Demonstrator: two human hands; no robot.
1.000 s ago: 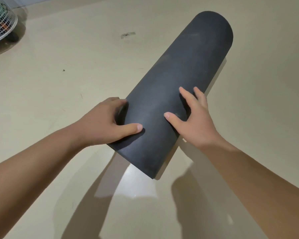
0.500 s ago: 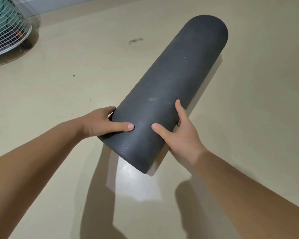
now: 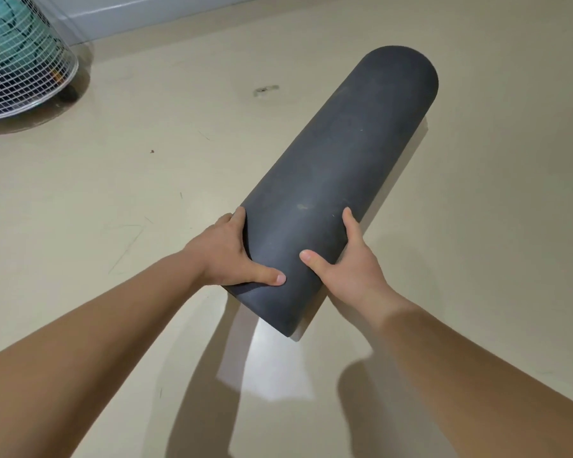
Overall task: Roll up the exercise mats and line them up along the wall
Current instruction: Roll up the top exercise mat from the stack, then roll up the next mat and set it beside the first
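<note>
A dark grey exercise mat (image 3: 338, 180), rolled into a thick tube, is held off the beige floor and points away to the upper right. My left hand (image 3: 232, 256) grips its near end from the left, thumb laid across the top, fingers hidden underneath. My right hand (image 3: 344, 266) grips the same end from the right, thumb on top and index finger along the side. The roll's shadow falls on the floor below it.
A fan with a white wire guard (image 3: 17, 67) stands on the floor at the upper left. The base of a pale wall (image 3: 166, 11) runs along the top. The beige floor (image 3: 113, 193) shows a dark scuff mark (image 3: 265, 90).
Both hands have slid down toward the roll's near end and closed round its sides. The view has shifted, bringing the fan and wall base further into the frame.
</note>
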